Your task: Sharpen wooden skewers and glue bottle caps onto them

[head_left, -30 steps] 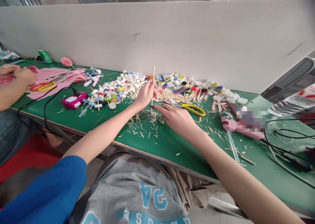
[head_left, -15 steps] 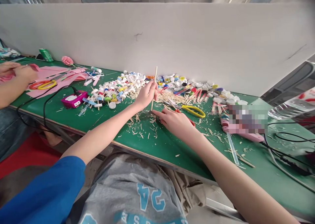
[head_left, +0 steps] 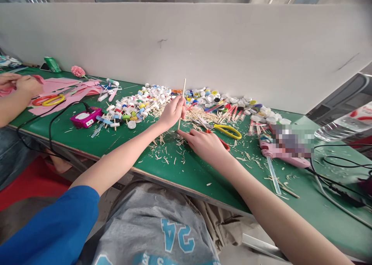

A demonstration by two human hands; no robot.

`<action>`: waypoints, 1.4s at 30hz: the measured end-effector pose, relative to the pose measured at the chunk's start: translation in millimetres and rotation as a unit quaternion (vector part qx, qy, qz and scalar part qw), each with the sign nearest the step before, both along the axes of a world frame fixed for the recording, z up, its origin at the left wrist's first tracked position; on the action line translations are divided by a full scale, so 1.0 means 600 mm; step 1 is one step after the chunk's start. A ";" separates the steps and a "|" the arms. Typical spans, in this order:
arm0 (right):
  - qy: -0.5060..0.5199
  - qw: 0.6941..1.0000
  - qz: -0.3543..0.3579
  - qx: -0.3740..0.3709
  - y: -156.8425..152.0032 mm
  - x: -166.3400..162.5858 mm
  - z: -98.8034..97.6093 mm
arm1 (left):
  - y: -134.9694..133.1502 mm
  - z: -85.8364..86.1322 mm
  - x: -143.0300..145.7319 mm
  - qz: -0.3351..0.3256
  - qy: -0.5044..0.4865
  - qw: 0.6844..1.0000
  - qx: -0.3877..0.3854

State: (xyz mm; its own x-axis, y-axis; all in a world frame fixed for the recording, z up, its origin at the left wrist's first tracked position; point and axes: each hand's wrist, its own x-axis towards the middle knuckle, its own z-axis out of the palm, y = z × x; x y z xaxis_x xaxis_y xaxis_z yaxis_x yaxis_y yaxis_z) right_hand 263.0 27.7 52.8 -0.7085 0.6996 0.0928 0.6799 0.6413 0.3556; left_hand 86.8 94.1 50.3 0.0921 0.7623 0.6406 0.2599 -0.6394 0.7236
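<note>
A thin wooden stick (head_left: 184,87) stands nearly upright in my left hand (head_left: 174,111), whose fingers are closed around its middle. Its lower end comes down to the green table at the tip of my right hand (head_left: 205,142). That hand lies low, forefinger stretched toward the stick's foot and the other fingers curled under. A small dark spot shows at the fingertip, and what these fingers hold is hidden. Scissors with one yellow handle and one red handle (head_left: 228,131) lie just behind my right hand. Wood shavings (head_left: 162,150) are scattered around both hands.
Bottle caps (head_left: 209,96), many on short sticks, are heaped along the white partition. A magenta power adapter (head_left: 86,117) sits left, a pink glue gun (head_left: 286,156) with a cable right. Beyond it is a plastic bottle (head_left: 345,127). At far left, another person's hands (head_left: 27,86) handle pink paper.
The whole view has shifted slightly. My hands and the stick keep nearly the same pose, with the right fingertip still at the stick's foot.
</note>
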 end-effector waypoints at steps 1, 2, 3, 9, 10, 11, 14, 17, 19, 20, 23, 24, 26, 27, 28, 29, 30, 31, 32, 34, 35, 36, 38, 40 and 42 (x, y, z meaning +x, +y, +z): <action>0.005 1.000 -0.006 0.011 -0.001 0.000 0.002 | 0.000 0.000 0.000 0.002 0.001 1.000 0.000; 0.009 1.000 -0.015 0.022 -0.002 0.000 0.006 | 0.000 0.000 0.000 0.003 0.003 1.000 0.001; 0.012 0.999 -0.023 0.030 -0.004 0.000 0.010 | 0.001 0.000 0.000 0.005 0.005 1.000 0.003; 0.016 1.000 -0.019 0.014 -0.006 -0.004 0.019 | 0.004 -0.004 -0.002 0.008 0.000 1.000 0.003; 0.018 1.000 -0.014 0.013 -0.005 -0.004 0.018 | 0.004 -0.004 -0.002 0.006 -0.003 1.000 -0.001; 0.020 1.000 -0.010 0.012 -0.004 -0.004 0.018 | 0.004 -0.004 -0.002 0.004 -0.005 1.000 -0.003; 0.024 1.000 -0.002 0.008 -0.003 -0.003 0.019 | 0.003 -0.004 -0.002 0.002 -0.007 1.000 -0.001; 0.029 1.000 0.007 0.004 -0.003 -0.002 0.023 | 0.003 -0.004 -0.001 0.004 -0.007 1.000 0.000; 0.032 0.999 0.010 0.006 -0.002 -0.002 0.023 | 0.003 -0.004 0.000 0.008 -0.007 1.000 -0.002; 0.034 0.999 0.011 0.007 -0.001 -0.002 0.022 | 0.003 -0.003 0.000 0.008 -0.006 1.000 -0.002; 0.039 0.999 0.011 0.012 0.003 -0.005 0.015 | 0.001 -0.002 -0.001 0.012 0.002 1.000 0.005; 0.040 0.999 0.011 0.013 0.005 -0.006 0.013 | 0.001 -0.002 -0.001 0.014 0.005 1.000 0.007; 0.040 0.999 0.010 0.010 0.007 -0.008 0.008 | 0.001 -0.001 -0.003 0.019 0.012 1.000 0.009; 0.040 0.999 0.009 0.008 0.008 -0.010 0.007 | 0.001 -0.001 -0.003 0.020 0.014 1.000 0.010; 0.040 0.999 0.009 0.006 0.008 -0.010 0.007 | 0.001 -0.001 -0.004 0.020 0.017 1.000 0.012; 0.040 0.999 0.008 0.004 0.008 -0.011 0.007 | 0.001 -0.002 -0.004 0.020 0.020 1.000 0.013; 0.040 0.999 0.007 0.003 0.008 -0.011 0.007 | 0.002 -0.002 -0.004 0.020 0.022 0.999 0.013; 0.042 0.999 0.004 0.002 0.007 -0.011 0.009 | 0.002 -0.002 -0.004 0.019 0.025 0.999 0.012; 0.043 0.999 0.002 0.001 0.005 -0.011 0.010 | 0.002 -0.002 -0.003 0.018 0.028 0.999 0.012; 0.043 0.999 -0.008 -0.003 0.000 -0.010 0.014 | 0.002 -0.002 -0.003 0.016 0.032 0.999 0.013; 0.042 0.999 -0.014 -0.006 -0.003 -0.009 0.016 | 0.001 -0.001 -0.003 0.015 0.035 0.999 0.013; 0.040 0.999 -0.019 -0.012 -0.006 -0.008 0.017 | 0.001 -0.001 -0.003 0.015 0.037 0.999 0.013; 0.030 0.999 -0.028 -0.027 -0.011 -0.006 0.018 | 0.002 0.000 -0.005 0.015 0.039 0.999 0.011; 0.018 0.998 -0.032 -0.045 -0.014 -0.004 0.016 | 0.002 0.000 -0.007 0.016 0.037 0.999 0.007; 0.008 0.998 -0.031 -0.054 -0.015 -0.002 0.012 | 0.002 0.000 -0.007 0.016 0.036 0.999 0.005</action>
State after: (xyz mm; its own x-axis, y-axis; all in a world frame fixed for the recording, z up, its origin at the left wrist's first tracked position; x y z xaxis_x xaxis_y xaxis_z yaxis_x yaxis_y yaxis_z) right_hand 262.1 18.6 60.2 -0.6626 0.7485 0.0260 0.7244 0.6317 0.2761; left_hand 82.5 95.3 50.1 0.1136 0.7594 0.6406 0.3323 -0.6367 0.6958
